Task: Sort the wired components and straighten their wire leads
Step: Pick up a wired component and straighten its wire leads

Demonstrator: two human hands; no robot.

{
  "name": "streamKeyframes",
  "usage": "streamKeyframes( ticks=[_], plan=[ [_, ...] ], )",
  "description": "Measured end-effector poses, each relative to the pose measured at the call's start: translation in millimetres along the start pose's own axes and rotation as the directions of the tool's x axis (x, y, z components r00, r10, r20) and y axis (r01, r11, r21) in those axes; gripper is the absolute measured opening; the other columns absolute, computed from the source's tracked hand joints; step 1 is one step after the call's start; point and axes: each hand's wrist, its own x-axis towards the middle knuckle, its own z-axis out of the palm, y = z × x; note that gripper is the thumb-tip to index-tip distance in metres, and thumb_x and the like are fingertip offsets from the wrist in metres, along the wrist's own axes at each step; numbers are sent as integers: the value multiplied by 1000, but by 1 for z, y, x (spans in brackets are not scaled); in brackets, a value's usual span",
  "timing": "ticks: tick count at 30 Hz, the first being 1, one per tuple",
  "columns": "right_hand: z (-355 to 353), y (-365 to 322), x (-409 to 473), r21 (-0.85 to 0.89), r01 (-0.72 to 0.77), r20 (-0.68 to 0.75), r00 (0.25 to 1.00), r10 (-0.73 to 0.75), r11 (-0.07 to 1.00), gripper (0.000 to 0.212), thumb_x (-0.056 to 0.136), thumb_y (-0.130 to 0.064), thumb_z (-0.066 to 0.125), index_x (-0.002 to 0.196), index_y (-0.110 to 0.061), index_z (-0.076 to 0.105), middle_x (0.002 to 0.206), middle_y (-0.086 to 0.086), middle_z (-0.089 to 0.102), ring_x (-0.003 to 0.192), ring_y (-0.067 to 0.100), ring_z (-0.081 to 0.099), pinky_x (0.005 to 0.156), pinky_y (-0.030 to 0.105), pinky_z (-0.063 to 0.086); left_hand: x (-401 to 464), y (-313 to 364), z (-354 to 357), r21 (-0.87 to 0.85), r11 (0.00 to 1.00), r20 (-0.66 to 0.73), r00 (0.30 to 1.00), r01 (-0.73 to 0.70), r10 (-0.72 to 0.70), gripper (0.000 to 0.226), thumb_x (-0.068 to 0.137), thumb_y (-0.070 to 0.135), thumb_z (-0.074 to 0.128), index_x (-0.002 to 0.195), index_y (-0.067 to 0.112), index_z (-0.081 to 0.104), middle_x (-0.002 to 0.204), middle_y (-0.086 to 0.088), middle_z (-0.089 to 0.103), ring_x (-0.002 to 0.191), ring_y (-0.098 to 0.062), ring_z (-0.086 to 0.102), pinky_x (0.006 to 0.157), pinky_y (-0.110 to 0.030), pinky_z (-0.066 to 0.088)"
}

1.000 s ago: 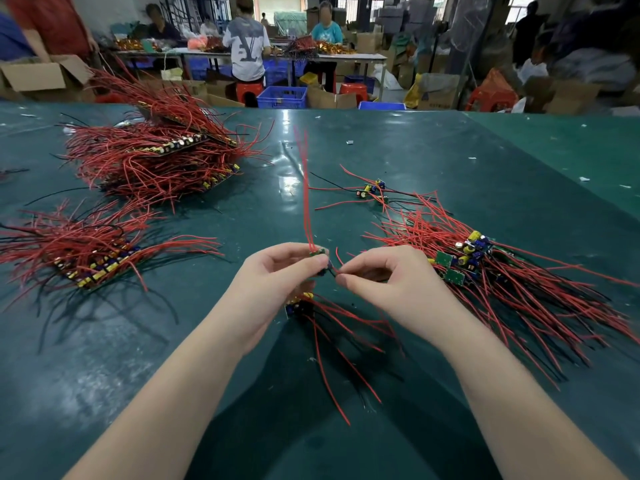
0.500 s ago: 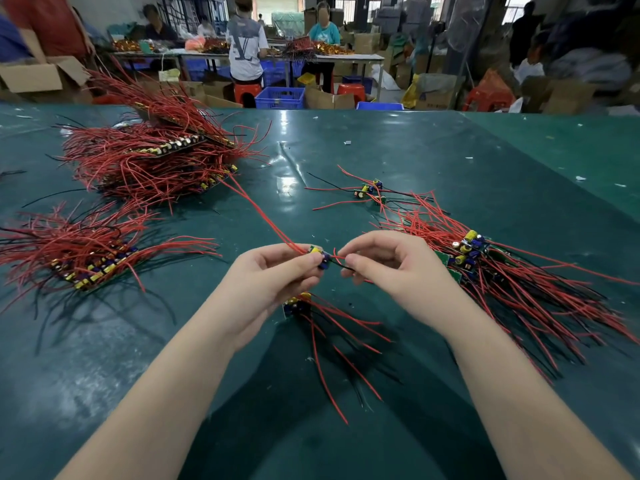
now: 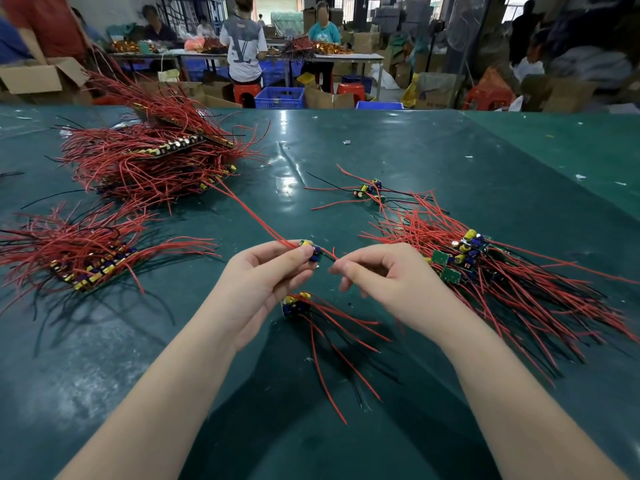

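My left hand (image 3: 266, 282) pinches a small circuit board (image 3: 311, 250) with yellow and blue capacitors above the green table. Its long red lead (image 3: 254, 213) stretches up and left toward the far pile. My right hand (image 3: 384, 278) is just right of the board, and its thumb and forefinger pinch a short thin wire end coming off the board. Below the hands a second small board (image 3: 294, 304) with several red leads lies on the table.
A tangled pile of boards and red wires (image 3: 485, 268) lies right of my hands. A few loose boards (image 3: 369, 190) sit behind it. Two aligned stacks lie at left (image 3: 86, 258) and far left (image 3: 156, 161). People work at benches behind the green table (image 3: 450, 161).
The long red lead has swung from upright to slanting left toward the far pile. My left hand has turned the board so that its capacitors show. My right hand has slid a little rightward along the short wire.
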Motion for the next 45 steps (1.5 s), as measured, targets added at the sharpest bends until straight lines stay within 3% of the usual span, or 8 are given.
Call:
streamKeyframes(
  ticks=[5, 12, 16, 21, 27, 32, 39, 45],
  plan=[
    [-3, 2, 1, 50, -50, 38, 998, 48, 998, 18, 95, -17, 57, 89, -17, 73, 70, -2, 73, 51, 8, 57, 62, 20, 49, 0, 1, 0, -9, 1000, 15, 1000, -10, 10, 17, 61, 20, 75, 74, 10, 78, 80, -6, 72, 73, -9, 69, 66, -16, 55],
    [-8, 7, 3, 12, -198, 75, 978, 196, 980, 37, 93, -35, 60, 62, -17, 69, 57, 2, 70, 40, 8, 50, 49, 19, 40, -1, -2, 3, 58, 994, 6, 996, -89, 89, 33, 60, 21, 76, 87, 4, 73, 79, -6, 72, 72, -11, 68, 68, -17, 54],
    [-7, 7, 4, 5, -247, 57, 968, 246, 969, 42, 90, -45, 60, 56, -20, 70, 55, 2, 68, 39, 7, 48, 53, 27, 40, -1, -2, 3, 74, 989, -1, 992, -125, 125, 32, 62, 19, 74, 89, 3, 72, 79, -5, 73, 72, -11, 67, 69, -17, 54],
    [-9, 4, 2, 61, -235, 100, 969, 228, 970, 39, 94, -38, 58, 64, -17, 70, 55, 0, 67, 41, 6, 48, 44, 17, 36, 1, 3, 0, 49, 984, -58, 983, -169, 172, 27, 64, 17, 72, 87, 3, 71, 77, -5, 72, 70, -10, 67, 70, -17, 55],
    [-8, 10, 5, -44, -313, 42, 948, 315, 949, 40, 93, -37, 59, 60, -16, 68, 47, -1, 63, 36, 5, 45, 42, 13, 37, -2, -2, 5, 203, 960, -24, 979, -195, 204, 33, 62, 22, 74, 90, 5, 72, 83, -6, 74, 75, -12, 69, 73, -20, 55],
    [-10, 11, 7, -4, -267, 26, 963, 267, 964, 37, 94, -37, 57, 64, -18, 69, 54, -2, 67, 42, 7, 49, 49, 11, 39, 3, 4, -1, 89, 973, -144, 963, -215, 226, 6, 81, 6, 66, 86, 4, 70, 75, 0, 72, 68, -9, 65, 72, -17, 55],
    [-8, 18, 9, -113, -328, -67, 944, 323, 938, 36, 95, -35, 57, 65, -19, 68, 46, -8, 61, 37, 3, 46, 58, 25, 45, 3, 2, 0, 121, 968, -160, 958, -220, 238, 6, 82, 6, 66, 86, 4, 70, 76, 1, 71, 68, -9, 66, 72, -17, 55],
    [-11, 18, 10, -6, -290, -89, 953, 289, 957, 33, 95, -32, 57, 69, -16, 71, 48, -8, 58, 41, 4, 45, 50, 17, 40, 8, 11, -11, -24, 980, -230, 955, -197, 186, 8, 87, 5, 62, 84, 5, 70, 74, 0, 72, 68, -8, 67, 70, -16, 55]
  ],
)
